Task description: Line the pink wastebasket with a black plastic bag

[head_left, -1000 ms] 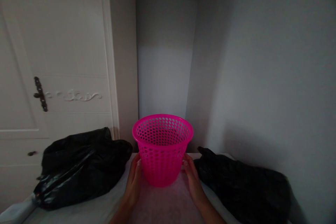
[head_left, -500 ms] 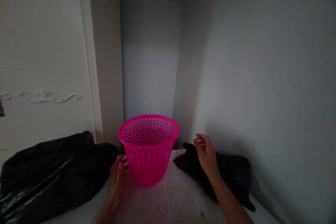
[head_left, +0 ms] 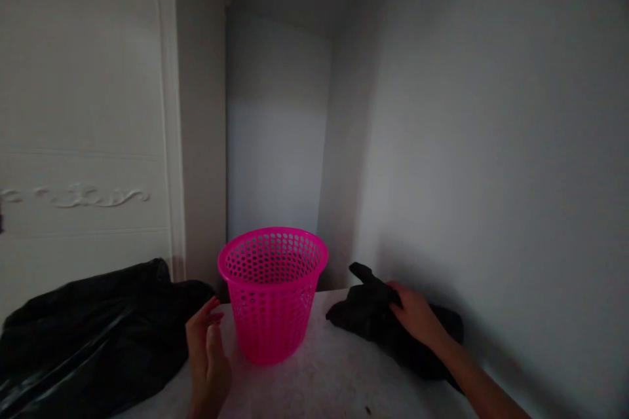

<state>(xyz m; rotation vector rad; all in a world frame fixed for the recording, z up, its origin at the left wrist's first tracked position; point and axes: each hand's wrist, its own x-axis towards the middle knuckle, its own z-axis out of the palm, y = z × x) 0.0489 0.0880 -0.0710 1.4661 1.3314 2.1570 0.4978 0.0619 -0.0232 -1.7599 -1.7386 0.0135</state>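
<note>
A bright pink perforated plastic basket stands upright on a white surface in front of me. My left hand hovers just left of the basket, fingers loosely apart, holding nothing and not touching it. My right hand lies on a small crumpled black plastic bag to the right of the basket, its fingers closed on the bag's top.
A large black plastic bag lies at the left. A white cabinet door with carved trim stands behind it. Grey walls close in the back and right, forming a narrow corner.
Both hands left the basket's sides. My right hand went out to the right and came down onto the small black bag. My left hand drew back a little.
</note>
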